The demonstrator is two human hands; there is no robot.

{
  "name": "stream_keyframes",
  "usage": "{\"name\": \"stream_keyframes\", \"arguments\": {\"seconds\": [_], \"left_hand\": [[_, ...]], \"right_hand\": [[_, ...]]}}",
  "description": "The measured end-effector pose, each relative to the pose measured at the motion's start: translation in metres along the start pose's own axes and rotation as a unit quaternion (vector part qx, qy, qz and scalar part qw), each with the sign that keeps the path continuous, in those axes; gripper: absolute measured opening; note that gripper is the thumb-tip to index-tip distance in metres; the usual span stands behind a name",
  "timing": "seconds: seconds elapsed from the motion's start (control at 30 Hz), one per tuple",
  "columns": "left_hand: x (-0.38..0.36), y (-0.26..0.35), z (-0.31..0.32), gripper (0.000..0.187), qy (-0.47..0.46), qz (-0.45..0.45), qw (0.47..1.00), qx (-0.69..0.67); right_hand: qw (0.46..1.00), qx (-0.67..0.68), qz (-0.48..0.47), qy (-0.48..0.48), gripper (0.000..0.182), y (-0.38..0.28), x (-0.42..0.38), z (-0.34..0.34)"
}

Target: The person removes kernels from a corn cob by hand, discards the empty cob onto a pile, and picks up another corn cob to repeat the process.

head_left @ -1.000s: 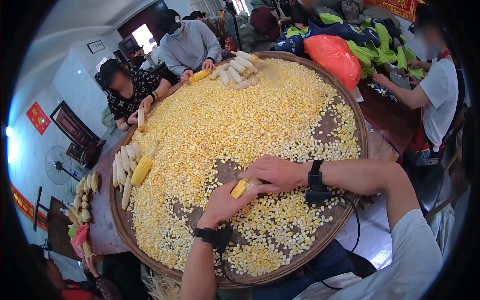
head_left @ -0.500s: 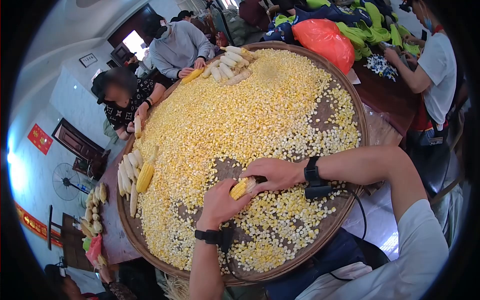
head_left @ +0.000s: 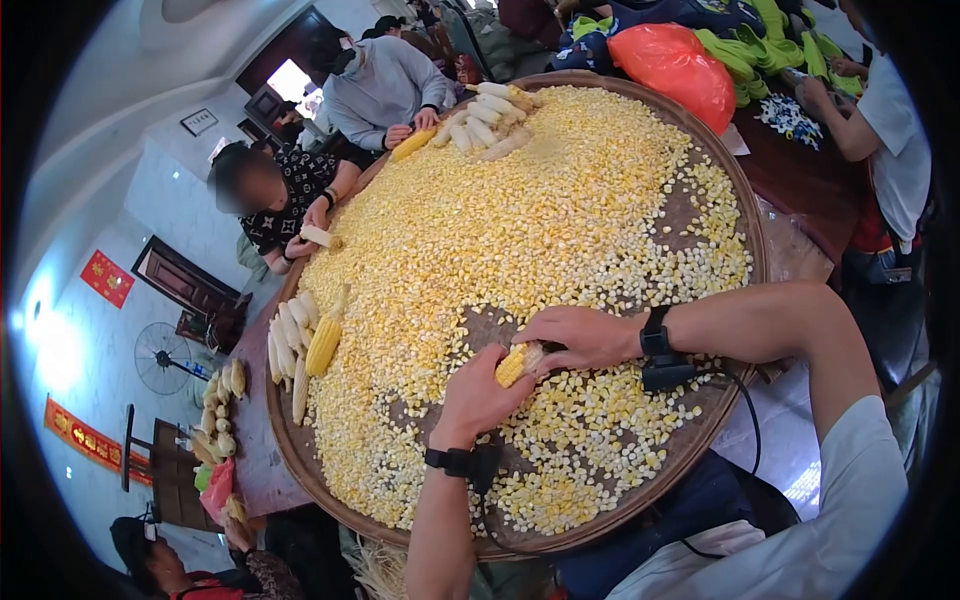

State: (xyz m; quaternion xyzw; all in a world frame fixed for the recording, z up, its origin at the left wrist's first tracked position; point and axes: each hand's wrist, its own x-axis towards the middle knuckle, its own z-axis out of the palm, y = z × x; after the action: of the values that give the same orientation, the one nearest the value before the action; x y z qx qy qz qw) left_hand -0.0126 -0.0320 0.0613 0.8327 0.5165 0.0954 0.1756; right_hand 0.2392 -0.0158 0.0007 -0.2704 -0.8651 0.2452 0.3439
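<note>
My left hand [head_left: 480,394] is closed round the near end of a partly shelled corn cob [head_left: 512,366], low over the round tray [head_left: 757,235]. At the cob's other, paler end, my right hand [head_left: 580,337] grips it with bent fingers. Yellow kernels show between the two hands; the rest of the cob is hidden by fingers. Loose kernels [head_left: 450,240] lie heaped over the tray around both hands. A whole yellow cob [head_left: 323,346] rests at the tray's left edge beside several bare cobs [head_left: 288,335].
Two people at the tray's far left handle cobs, near a pile of bare cobs [head_left: 485,118]. A red plastic bag [head_left: 672,72] stands behind the tray. Another person works at the right with small parts [head_left: 790,120]. More cobs [head_left: 215,410] lie at the left.
The view has shifted, so the scene sits further right and slightly higher. Both my hands keep hold of the cob. The nearer person at the left has turned the bare cob from upright to sideways.
</note>
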Motion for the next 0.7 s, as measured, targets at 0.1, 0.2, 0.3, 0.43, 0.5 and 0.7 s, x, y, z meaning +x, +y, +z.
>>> {"name": "stream_keyframes", "arguments": {"seconds": [0.1,0.2,0.3,0.43,0.5,0.7], "left_hand": [[0.0005,0.0,-0.0013,0.068,-0.012,-0.004,1.0,-0.011],[0.0004,0.0001,-0.0023,0.069,-0.023,-0.009,1.0,-0.012],[0.0006,0.0008,-0.0028,0.07,-0.028,-0.012,0.999,-0.011],[0.0013,-0.002,-0.0006,0.068,-0.022,-0.001,1.0,-0.015],[0.0008,-0.0018,-0.0008,0.067,-0.025,-0.003,1.0,-0.015],[0.0005,-0.0002,-0.0023,0.066,-0.033,-0.009,0.999,-0.003]], "right_hand": [[1.0,-0.009,-0.001,-0.003,0.053,-0.0009,-0.0005,-0.0013],[1.0,-0.016,0.0,-0.008,0.053,-0.0019,-0.0005,-0.0023],[1.0,-0.028,-0.009,-0.001,0.054,-0.0009,-0.0008,-0.0006],[0.999,-0.037,-0.023,0.006,0.053,-0.001,-0.0019,-0.0002],[0.999,-0.04,-0.024,0.011,0.051,-0.0014,-0.0017,-0.0005],[1.0,-0.025,-0.01,0.008,0.048,-0.0037,-0.0015,-0.0016]]}}
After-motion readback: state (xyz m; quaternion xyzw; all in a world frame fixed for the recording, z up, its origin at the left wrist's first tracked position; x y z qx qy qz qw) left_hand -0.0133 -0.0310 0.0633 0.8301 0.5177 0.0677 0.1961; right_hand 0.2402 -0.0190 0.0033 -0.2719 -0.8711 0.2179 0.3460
